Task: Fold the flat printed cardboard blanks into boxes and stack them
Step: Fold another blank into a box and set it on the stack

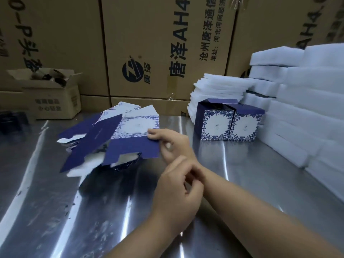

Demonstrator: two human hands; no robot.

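A flat blue-and-white printed blank [130, 146] is lifted slightly off the steel table [232, 164], and my right hand [167, 144] pinches its right edge. Under and behind it lies a loose pile of several more blanks [87, 135]. My left hand [178, 187] holds no cardboard; its curled fingers rest against my right wrist. Two folded boxes, one [216, 125] beside the other [243, 127], stand upright side by side at the right with their top flaps open.
Stacks of white foam pads [307, 108] fill the right side behind and beside the boxes. Large brown cartons [149, 53] wall off the back. A small open carton [50, 95] sits at the back left.
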